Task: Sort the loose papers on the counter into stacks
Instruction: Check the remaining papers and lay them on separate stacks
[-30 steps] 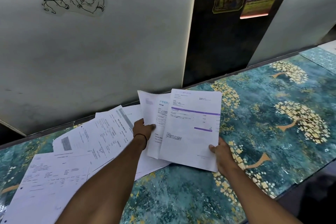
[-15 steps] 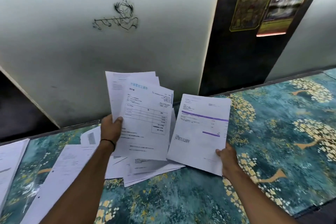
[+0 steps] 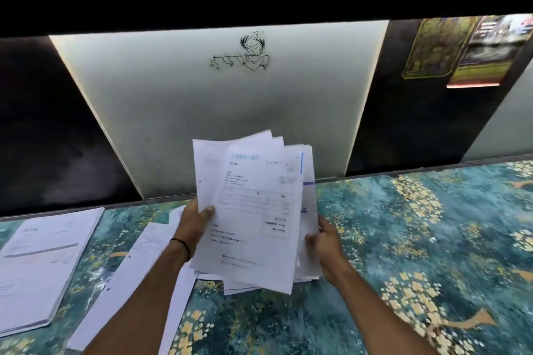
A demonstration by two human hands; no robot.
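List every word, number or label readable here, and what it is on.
None can be read.
Front sheet of the held bundle: blue heading and table print, blurred.
Stack on the counter: print too small.
Wall posters: blurred.

You are looking at a dim scene: soft light is falling on the pale wall panel [image 3: 230,109] and the held papers [image 3: 253,210], while the top band is sinking into black. Motion blur is smearing the print and the counter [image 3: 418,239] pattern; wide-angle distortion is bowing the counter's far edge.
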